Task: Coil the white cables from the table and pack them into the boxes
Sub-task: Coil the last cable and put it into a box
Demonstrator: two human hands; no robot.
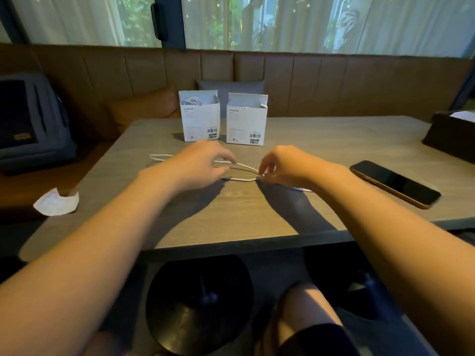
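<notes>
Here, two boxes (223,116), one cable (244,166), two hands (241,165)

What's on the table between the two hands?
In the head view, two strands of white cable run from the left hand to the right hand; bare table shows underneath.

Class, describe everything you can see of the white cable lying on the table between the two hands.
The white cable is thin, smooth and flexible, plastic-looking. It lies on the grey wooden table in front of two open white boxes, folded into two strands. These spread apart near the left hand, which holds them, and meet at the right hand, whose fingertips pinch them. A further length shows left of the left hand.
</notes>
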